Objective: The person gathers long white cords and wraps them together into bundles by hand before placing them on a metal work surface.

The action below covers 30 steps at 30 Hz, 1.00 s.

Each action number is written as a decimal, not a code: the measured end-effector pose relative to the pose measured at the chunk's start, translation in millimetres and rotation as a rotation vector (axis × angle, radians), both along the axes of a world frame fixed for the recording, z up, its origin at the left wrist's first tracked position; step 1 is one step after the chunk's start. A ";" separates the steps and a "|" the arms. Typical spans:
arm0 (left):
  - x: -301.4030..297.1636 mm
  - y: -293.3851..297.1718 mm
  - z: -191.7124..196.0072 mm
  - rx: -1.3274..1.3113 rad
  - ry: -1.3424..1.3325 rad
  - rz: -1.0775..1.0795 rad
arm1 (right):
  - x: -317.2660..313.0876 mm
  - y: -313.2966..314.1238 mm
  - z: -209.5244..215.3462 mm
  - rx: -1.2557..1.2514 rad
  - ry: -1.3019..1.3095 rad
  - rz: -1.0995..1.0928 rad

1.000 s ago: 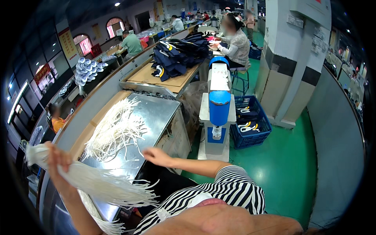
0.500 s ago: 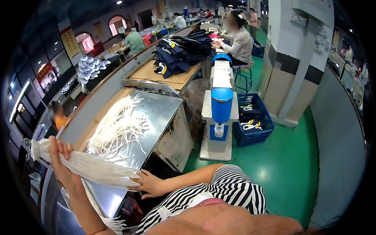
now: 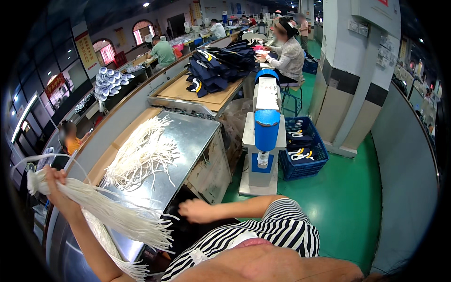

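My left hand (image 3: 55,182) is closed round a thick bundle of white laces (image 3: 101,199), close to its gathered end at the far left. The loose ends hang down and to the right, fanned out above the metal table. One strand loops up above my hand. My right hand (image 3: 197,210), slightly blurred, is curled into a loose fist just right of the loose ends, apart from them; nothing shows in it. A spread pile of white laces (image 3: 141,152) lies on the table. Another white bundle (image 3: 101,235) hangs below my left hand.
Beyond the metal table (image 3: 195,129), dark-blue cut pieces (image 3: 218,66) are heaped on a board. A blue-and-white machine (image 3: 267,124) stands ahead, with a blue crate (image 3: 304,164) of pieces beside it. A pillar (image 3: 347,89) rises at the right. Other people sit working farther back.
My right hand has left the bundle and curled up, moving right. My left hand has shifted left, and the bundle's loose ends have dropped and spread out.
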<state>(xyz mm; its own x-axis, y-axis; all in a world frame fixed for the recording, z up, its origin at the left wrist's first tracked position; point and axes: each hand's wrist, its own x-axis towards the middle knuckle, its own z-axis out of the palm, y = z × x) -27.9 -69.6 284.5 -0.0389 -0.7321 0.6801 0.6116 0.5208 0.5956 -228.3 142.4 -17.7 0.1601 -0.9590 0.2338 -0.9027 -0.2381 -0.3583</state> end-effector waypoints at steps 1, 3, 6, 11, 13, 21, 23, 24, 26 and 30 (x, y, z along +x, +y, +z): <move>-8.4 7.7 -10.5 -0.014 -0.067 0.007 | -9.3 -15.6 5.8 -0.351 -0.201 -0.078; -20.4 31.7 -27.8 -0.034 -0.177 -0.008 | 10.4 -20.4 89.4 -0.728 -0.497 -0.047; -53.1 88.7 -30.5 -0.029 -0.207 -0.163 | 51.5 -24.9 126.3 -0.886 -0.380 0.127; -32.3 95.5 9.9 -0.031 0.072 -0.479 | 82.5 -64.3 27.3 -0.187 0.030 0.120; -22.1 94.0 7.1 -0.030 0.103 -0.471 | 74.1 -53.2 -1.8 -0.155 0.041 0.132; 16.4 59.7 -1.8 0.128 0.239 -0.437 | 0.6 -5.0 -80.3 0.490 0.026 -0.093; 20.7 56.1 4.8 0.009 0.278 -0.424 | -46.1 6.6 -115.0 0.473 0.077 -0.098; 31.5 43.4 -1.2 -0.004 0.158 -0.479 | -59.6 4.0 -109.0 0.361 -0.045 -0.164; 23.9 46.9 -32.3 0.035 -0.061 -0.285 | -80.1 -16.5 -74.0 0.104 -0.339 -0.274; -6.9 61.9 -108.6 -0.023 -0.611 0.060 | -34.7 -45.1 94.1 -0.384 -0.780 -0.061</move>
